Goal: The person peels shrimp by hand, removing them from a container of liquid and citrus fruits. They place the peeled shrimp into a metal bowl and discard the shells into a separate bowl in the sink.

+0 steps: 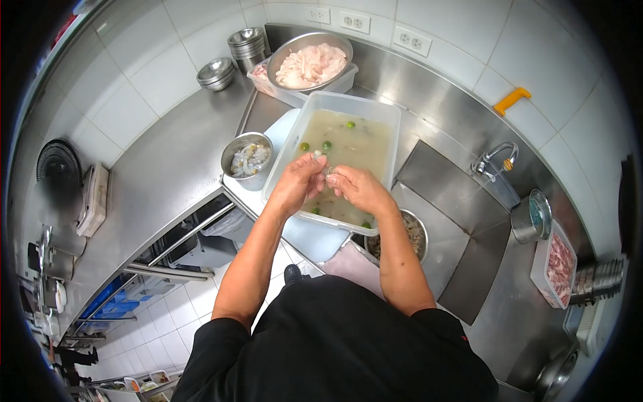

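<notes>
Small round s/steel bowl (pixel 248 161) w/ peeled grey-white shrimp, L of rectangular translucent plastic tub (pixel 355 141) of cloudy liquid. L hand (pixel 303 179) & R hand (pixel 358 187) close tog. over tub, fingertips pinched on small pale shrimp piece (pixel 327 171). Round s/steel bowl (pixel 418 231) w/ greyish scraps partly behind R forearm.

On the wall there is 1 orange handle (pixel 512 100). Near the faucet (pixel 495 157) there is 1 plastic box with red meat (pixel 560 264).
</notes>
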Demonstrator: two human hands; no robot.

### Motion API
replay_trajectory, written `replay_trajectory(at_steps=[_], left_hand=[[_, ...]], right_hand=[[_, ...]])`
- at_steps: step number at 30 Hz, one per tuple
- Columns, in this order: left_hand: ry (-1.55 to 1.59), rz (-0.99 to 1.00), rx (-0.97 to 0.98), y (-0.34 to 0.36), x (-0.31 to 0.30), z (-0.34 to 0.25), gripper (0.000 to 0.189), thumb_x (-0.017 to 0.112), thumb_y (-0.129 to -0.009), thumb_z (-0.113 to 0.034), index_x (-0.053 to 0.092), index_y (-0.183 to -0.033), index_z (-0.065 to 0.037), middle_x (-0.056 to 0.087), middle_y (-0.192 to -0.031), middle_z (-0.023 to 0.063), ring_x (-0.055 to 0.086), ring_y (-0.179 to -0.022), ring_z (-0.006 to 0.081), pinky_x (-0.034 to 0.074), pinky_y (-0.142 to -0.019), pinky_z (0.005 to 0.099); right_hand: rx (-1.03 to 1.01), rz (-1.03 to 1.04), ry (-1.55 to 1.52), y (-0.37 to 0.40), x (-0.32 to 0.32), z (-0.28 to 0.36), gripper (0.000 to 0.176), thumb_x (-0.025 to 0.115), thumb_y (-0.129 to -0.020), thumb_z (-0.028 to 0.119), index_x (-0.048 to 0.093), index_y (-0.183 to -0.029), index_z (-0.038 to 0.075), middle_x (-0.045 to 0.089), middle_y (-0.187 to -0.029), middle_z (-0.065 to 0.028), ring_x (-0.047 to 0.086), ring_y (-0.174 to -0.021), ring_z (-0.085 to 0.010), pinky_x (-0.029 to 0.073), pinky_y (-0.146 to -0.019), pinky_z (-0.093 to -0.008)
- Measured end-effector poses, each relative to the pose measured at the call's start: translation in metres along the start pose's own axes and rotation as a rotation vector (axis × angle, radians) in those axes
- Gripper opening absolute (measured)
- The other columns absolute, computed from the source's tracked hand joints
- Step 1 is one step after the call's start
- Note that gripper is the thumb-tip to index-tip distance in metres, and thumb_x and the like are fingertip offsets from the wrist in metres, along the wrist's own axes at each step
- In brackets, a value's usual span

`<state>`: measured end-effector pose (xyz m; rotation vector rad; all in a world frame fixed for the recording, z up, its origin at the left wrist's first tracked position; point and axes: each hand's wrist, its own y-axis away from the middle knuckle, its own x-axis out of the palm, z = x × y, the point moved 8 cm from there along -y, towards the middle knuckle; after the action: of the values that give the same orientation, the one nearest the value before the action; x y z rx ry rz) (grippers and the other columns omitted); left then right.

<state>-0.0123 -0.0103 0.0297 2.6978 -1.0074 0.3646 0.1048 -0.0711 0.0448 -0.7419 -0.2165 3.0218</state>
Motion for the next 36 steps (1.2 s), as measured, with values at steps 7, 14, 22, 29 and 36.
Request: replay_trajectory(at_steps=[7,14,22,29,36], left_hand=[[0.058,-0.047,0.023,-0.002,-0.001,-0.008,0.017,0.060,-0.098,-0.028,0.063,-0.100,-0.011,0.064,-0.086,-0.0011,0.061,-0.073,0.0092,0.041,-0.055,0.0240],[-0.722,-0.556,0.294,-0.001,-0.105,-0.081,0.034,0.069,-0.089,-0.025,0.067,-0.116,-0.005,0.070,-0.090,0.0084,0.066,-0.074,0.0194,0.051,-0.066,0.0320],[-1.517,-0.012,0.245,-0.003,-0.014,-0.045,0.027,0.071,-0.084,-0.027,0.075,-0.105,-0.011,0.071,-0.107,0.0129,0.066,-0.098,0.0329,0.052,-0.086,0.0420],[-1.999,0.340,-0.109,-0.029,0.027,0.052,0.035,0.069,-0.084,-0.040,0.076,-0.098,-0.009,0.072,-0.102,0.0135,0.067,-0.098,0.0316,0.052,-0.085,0.0439],[-0.853,0.198,-0.250,-0.028,-0.006,0.026,0.029,0.062,-0.095,-0.034,0.072,-0.100,-0.007,0.071,-0.090,0.0027,0.066,-0.085,0.0158,0.051,-0.072,0.0314]], right_hand=[[-0.120,-0.118,0.207,0.012,-0.015,0.012,0.030,0.059,-0.098,0.028,0.060,-0.084,0.002,0.061,-0.072,-0.0113,0.057,-0.064,-0.0222,0.045,-0.061,-0.0366],[-0.024,-0.694,-0.044,0.087,-0.103,-0.039,0.020,0.063,-0.095,0.018,0.069,-0.105,0.002,0.069,-0.091,-0.0153,0.065,-0.081,-0.0213,0.050,-0.076,-0.0321],[0.238,-0.636,0.745,0.140,-0.126,-0.127,0.032,0.068,-0.088,0.016,0.068,-0.118,0.006,0.064,-0.119,-0.0138,0.056,-0.112,-0.0350,0.044,-0.095,-0.0440],[-0.325,-0.502,0.712,0.065,-0.078,0.017,0.009,0.072,-0.084,0.018,0.074,-0.089,0.012,0.067,-0.103,-0.0064,0.058,-0.104,-0.0273,0.042,-0.089,-0.0404],[-0.171,-0.365,0.569,0.043,-0.044,0.018,0.023,0.064,-0.091,0.030,0.073,-0.084,0.010,0.069,-0.087,-0.0080,0.060,-0.090,-0.0290,0.043,-0.083,-0.0425]])
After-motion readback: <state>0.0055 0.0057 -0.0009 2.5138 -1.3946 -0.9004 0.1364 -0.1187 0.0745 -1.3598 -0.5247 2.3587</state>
